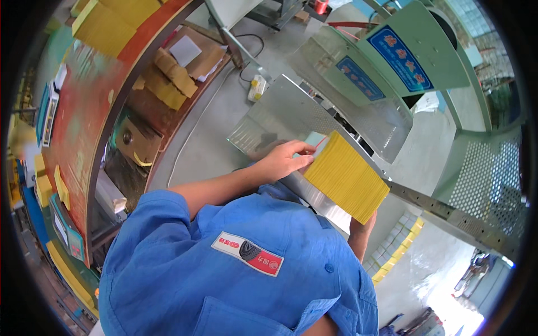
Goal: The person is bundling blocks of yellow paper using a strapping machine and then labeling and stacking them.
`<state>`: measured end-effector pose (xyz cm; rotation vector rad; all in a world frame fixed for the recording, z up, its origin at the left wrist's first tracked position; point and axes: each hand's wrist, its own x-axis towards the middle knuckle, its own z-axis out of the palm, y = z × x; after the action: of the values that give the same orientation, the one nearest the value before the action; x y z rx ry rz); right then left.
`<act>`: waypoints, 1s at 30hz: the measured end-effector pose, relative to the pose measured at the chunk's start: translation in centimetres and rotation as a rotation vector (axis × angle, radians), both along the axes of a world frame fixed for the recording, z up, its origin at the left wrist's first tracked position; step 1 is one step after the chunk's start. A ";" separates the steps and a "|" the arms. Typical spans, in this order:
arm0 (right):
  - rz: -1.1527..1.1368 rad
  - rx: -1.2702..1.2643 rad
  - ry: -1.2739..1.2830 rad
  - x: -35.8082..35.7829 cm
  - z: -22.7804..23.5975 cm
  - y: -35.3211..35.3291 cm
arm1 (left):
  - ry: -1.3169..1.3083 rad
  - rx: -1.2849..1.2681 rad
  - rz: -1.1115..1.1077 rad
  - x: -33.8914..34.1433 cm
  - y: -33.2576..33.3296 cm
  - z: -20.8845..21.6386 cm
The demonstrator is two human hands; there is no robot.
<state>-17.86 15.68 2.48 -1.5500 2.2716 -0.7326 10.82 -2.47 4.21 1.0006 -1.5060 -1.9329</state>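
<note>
A thick stack of yellow sheets (pixel 347 176), its many thin edges facing up, lies slantwise over the near side of a metal machine table (pixel 280 112). My left hand (pixel 288 158) is closed at the stack's left end, thumb and fingertips against it. Beside those fingertips a pale piece with a red line (pixel 318 141) shows at the stack's corner. At the lower right end, my right hand (pixel 363 225) grips the stack from below and outside; most of its fingers are hidden behind the yellow sheets.
Past the table stands a pale green machine (pixel 414 50) with a clear guard (pixel 353 73). A perforated metal panel (pixel 476 168) rises at right. To the left is a worn red-brown bench (pixel 84 117) with yellow stacks. White-and-yellow bundles (pixel 398 246) lie low at right.
</note>
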 end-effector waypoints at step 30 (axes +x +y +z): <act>-0.159 -0.057 -0.065 1.2 -1.3 0.2 | -0.329 -0.795 -0.086 -2.7 -3.0 3.0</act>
<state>-16.64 15.86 1.22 -1.3593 2.3646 -0.8836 8.09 -5.46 7.17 0.8960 -2.2589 -1.0422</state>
